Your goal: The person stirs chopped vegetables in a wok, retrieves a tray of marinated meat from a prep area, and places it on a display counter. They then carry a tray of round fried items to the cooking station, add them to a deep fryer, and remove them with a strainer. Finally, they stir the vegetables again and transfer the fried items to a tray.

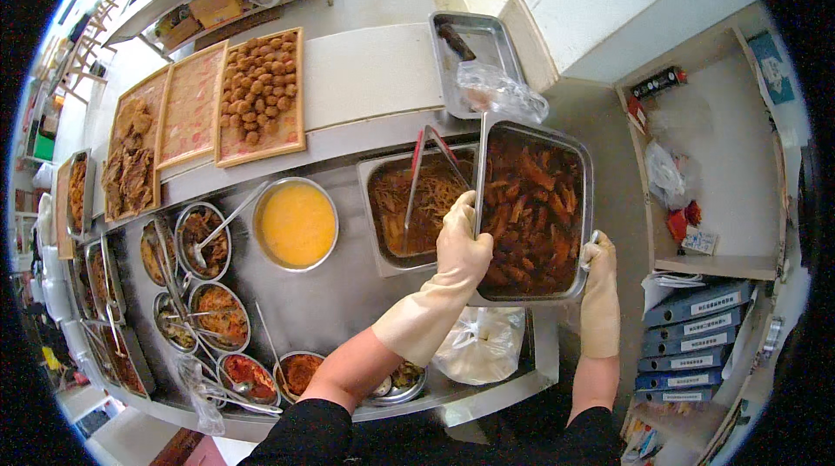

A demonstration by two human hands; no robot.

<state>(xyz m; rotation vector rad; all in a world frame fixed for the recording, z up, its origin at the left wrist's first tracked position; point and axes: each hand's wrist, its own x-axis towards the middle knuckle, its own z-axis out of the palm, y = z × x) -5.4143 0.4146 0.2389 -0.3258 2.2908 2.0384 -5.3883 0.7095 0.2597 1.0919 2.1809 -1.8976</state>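
A deep rectangular steel pan of dark braised meat pieces (531, 211) hangs tilted between my two gloved hands. My left hand (464, 237), in a cream rubber glove, grips its left rim. On the right rim, my right hand (599, 254) in a matching glove has its fingers curled over the edge. Directly left of this pan, partly covered by it and my left hand, a second steel pan (370, 205) holds shredded brown food. Metal tongs with red edges (417, 172) stand in that second pan. A round steel pot of yellow liquid (295, 222) is farther left.
Several bowls of food with ladles (219, 317) fill the counter's left part. Wooden trays (302, 94) with brown balls and flat fried pieces line the ledge. A steel tray (440, 68) holds a plastic bag. A white bag (483, 348) lies below the pan; shelves with binders (691, 335) stand right.
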